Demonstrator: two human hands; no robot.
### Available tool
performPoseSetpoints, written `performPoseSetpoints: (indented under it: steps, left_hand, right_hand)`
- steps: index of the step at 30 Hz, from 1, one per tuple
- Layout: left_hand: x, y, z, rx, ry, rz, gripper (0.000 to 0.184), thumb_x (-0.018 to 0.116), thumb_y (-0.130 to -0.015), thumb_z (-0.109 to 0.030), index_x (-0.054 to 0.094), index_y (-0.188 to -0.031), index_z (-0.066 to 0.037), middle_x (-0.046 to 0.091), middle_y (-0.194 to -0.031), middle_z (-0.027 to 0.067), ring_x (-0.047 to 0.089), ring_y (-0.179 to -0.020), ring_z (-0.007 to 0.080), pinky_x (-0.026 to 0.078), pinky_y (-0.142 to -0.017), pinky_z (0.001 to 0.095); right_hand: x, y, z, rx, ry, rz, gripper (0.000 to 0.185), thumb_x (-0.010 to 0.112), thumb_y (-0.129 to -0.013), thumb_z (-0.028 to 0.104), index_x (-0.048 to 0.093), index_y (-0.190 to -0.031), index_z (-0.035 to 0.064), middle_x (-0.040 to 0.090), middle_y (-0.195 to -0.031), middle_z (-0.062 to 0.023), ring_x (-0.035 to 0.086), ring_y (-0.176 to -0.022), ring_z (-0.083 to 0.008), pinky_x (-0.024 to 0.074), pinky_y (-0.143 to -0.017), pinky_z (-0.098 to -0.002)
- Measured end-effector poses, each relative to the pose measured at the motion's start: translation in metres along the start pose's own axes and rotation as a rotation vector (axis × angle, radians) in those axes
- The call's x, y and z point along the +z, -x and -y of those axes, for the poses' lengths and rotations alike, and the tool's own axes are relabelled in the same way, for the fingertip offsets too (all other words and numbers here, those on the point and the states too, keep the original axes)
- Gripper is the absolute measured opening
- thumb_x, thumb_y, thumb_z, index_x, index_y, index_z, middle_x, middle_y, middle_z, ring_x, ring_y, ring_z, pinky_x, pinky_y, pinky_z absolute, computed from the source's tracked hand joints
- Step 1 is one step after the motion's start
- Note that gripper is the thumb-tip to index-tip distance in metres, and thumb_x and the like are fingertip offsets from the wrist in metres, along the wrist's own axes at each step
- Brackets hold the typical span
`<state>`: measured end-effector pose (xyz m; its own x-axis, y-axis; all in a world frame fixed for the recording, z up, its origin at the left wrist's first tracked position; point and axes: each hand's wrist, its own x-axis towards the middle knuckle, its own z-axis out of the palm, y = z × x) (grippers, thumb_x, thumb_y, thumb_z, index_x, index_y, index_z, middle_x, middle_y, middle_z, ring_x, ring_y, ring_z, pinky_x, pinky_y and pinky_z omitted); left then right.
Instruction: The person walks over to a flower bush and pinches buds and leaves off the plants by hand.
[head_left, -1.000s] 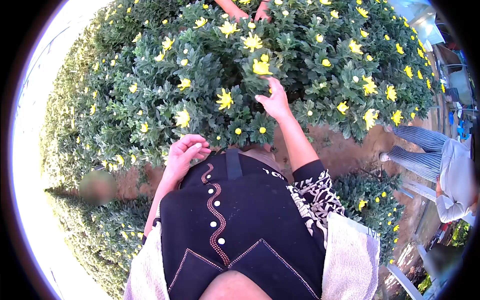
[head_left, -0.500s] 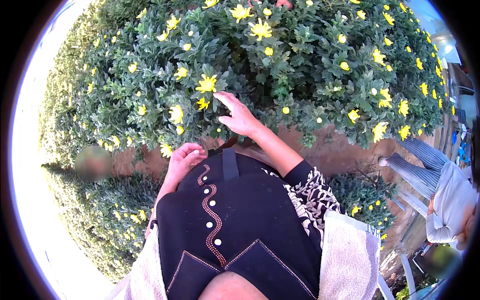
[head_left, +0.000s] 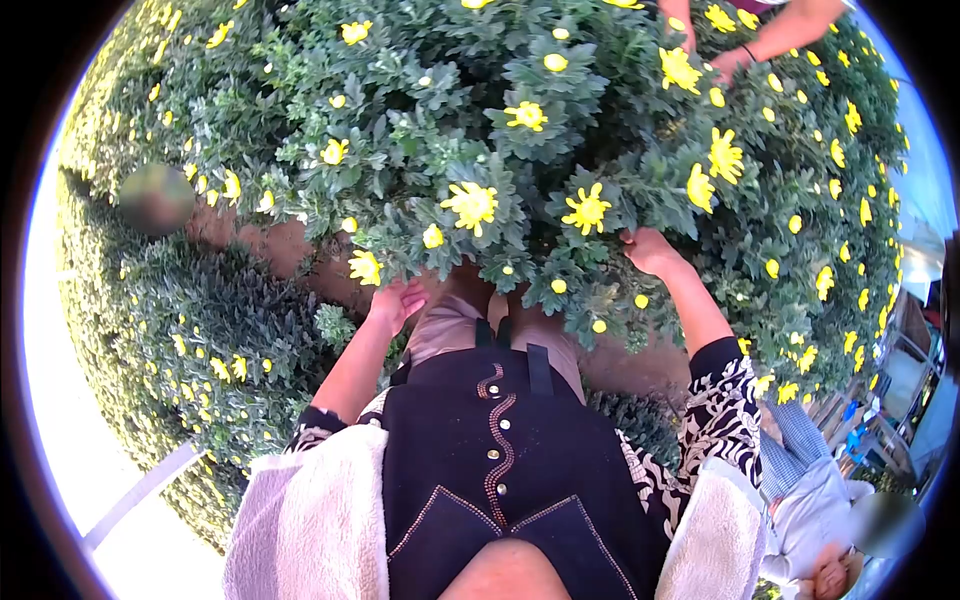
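Observation:
Dense green chrysanthemum plants (head_left: 420, 140) with yellow flowers fill the view ahead of me. My right hand (head_left: 655, 252) reaches into the leaves just right of a yellow chrysanthemum flower (head_left: 587, 209). Its fingers are bent together, and foliage hides the tips, so what they grip cannot be made out. Low at the near edge of the plants is my left hand (head_left: 398, 304), fingers loosely bent and apart, with nothing visible in it. A yellow flower (head_left: 365, 267) stands just above and left of that hand. Another large flower (head_left: 471, 206) stands between the two hands, touched by neither.
Another person's hands (head_left: 735, 65) reach into the plants at the far right. A person in a light top (head_left: 815, 520) is at lower right. Bare soil (head_left: 640, 365) runs between the rows, with a second planted row (head_left: 240, 320) on the left.
My view has shifted over the plants. My right hand has left the flower it was beside and moved right, its fingers now bent into the leaves. Another person's hands show more fully.

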<state>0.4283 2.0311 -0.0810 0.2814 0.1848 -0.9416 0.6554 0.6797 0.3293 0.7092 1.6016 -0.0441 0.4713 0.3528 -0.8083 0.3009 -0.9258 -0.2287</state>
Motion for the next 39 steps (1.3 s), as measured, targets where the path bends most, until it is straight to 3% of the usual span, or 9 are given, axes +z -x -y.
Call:
performPoseSetpoints:
  steps: [2, 3, 7, 15, 23, 28, 35, 39]
  left_hand:
    - [0.006, -0.031, -0.009, 0.024, 0.031, -0.145, 0.035, 0.049, -0.100, -0.020, 0.049, -0.131, -0.003, 0.060, -0.121, 0.0154, 0.063, -0.105, 0.0319, 0.057, -0.079, 0.0355]
    - [0.009, -0.044, -0.013, 0.037, 0.070, -0.135, 0.035, 0.049, -0.100, -0.021, 0.049, -0.131, -0.004, 0.061, -0.121, 0.0150, 0.063, -0.105, 0.0316, 0.057, -0.079, 0.0357]
    - [0.020, -0.078, -0.025, 0.055, 0.225, -0.107, 0.035, 0.049, -0.100, -0.023, 0.050, -0.130, -0.005, 0.061, -0.121, 0.0137, 0.063, -0.105, 0.0303, 0.057, -0.081, 0.0362]
    - [0.061, -0.118, -0.022, 0.056, 0.436, -0.016, 0.035, 0.051, -0.099, -0.026, 0.051, -0.129, -0.008, 0.061, -0.121, 0.0111, 0.062, -0.106, 0.0278, 0.056, -0.083, 0.0373]
    - [0.095, -0.130, -0.022, 0.073, 0.552, 0.054, 0.035, 0.052, -0.098, -0.030, 0.053, -0.128, -0.011, 0.062, -0.120, 0.0085, 0.062, -0.106, 0.0254, 0.055, -0.086, 0.0384]
    - [0.107, -0.125, -0.035, 0.102, 0.619, 0.154, 0.035, 0.053, -0.098, -0.032, 0.054, -0.127, -0.013, 0.062, -0.120, 0.0069, 0.062, -0.107, 0.0238, 0.054, -0.088, 0.0391]
    - [0.107, -0.089, -0.058, 0.156, 0.740, 0.470, 0.035, 0.054, -0.097, -0.036, 0.055, -0.126, -0.015, 0.062, -0.120, 0.0046, 0.061, -0.107, 0.0216, 0.053, -0.090, 0.0400]
    - [0.126, -0.044, -0.086, 0.210, 0.302, 0.080, 0.035, 0.054, -0.096, -0.038, 0.056, -0.125, -0.019, 0.062, -0.120, 0.0039, 0.061, -0.107, 0.0201, 0.053, -0.087, 0.0405]
  right_hand:
    - [0.023, -0.037, -0.024, 0.063, -0.075, -0.021, 0.031, 0.054, -0.091, 0.026, 0.064, -0.114, 0.0082, 0.064, -0.116, -0.0218, 0.059, -0.110, -0.0383, 0.0496, -0.089, -0.0444]
    - [0.037, -0.064, -0.038, 0.129, -0.111, 0.055, 0.036, 0.054, -0.092, 0.028, 0.060, -0.122, 0.0099, 0.060, -0.126, -0.0203, 0.058, -0.115, -0.0361, 0.0501, -0.090, -0.0423]
    - [0.056, -0.110, -0.033, 0.248, -0.067, 0.112, 0.038, 0.053, -0.092, 0.030, 0.058, -0.124, 0.0105, 0.059, -0.128, -0.0195, 0.057, -0.117, -0.0359, 0.0478, -0.092, -0.0427]
    - [0.107, -0.068, -0.073, 0.434, -0.016, 0.044, 0.043, 0.053, -0.092, 0.033, 0.055, -0.129, 0.0117, 0.055, -0.133, -0.0179, 0.053, -0.121, -0.0355, 0.0432, -0.097, -0.0436]
    - [0.134, -0.060, -0.073, 0.476, -0.039, -0.064, 0.048, 0.052, -0.091, 0.037, 0.052, -0.133, 0.0129, 0.052, -0.137, -0.0164, 0.049, -0.125, -0.0350, 0.0385, -0.102, -0.0444]
    - [0.117, -0.062, -0.059, 0.435, -0.040, -0.121, 0.052, 0.052, -0.091, 0.039, 0.049, -0.136, 0.0136, 0.050, -0.140, -0.0154, 0.047, -0.128, -0.0347, 0.0357, -0.106, -0.0450]
    - [-0.005, -0.035, -0.005, 0.168, 0.026, -0.232, 0.057, 0.052, -0.091, 0.042, 0.046, -0.140, 0.0146, 0.047, -0.144, -0.0140, 0.044, -0.132, -0.0343, 0.0316, -0.110, -0.0457]
    - [-0.049, -0.005, 0.015, -0.043, 0.076, -0.178, 0.059, 0.051, -0.091, 0.044, 0.045, -0.143, 0.0152, 0.045, -0.147, -0.0132, 0.042, -0.134, -0.0341, 0.0293, -0.112, -0.0462]
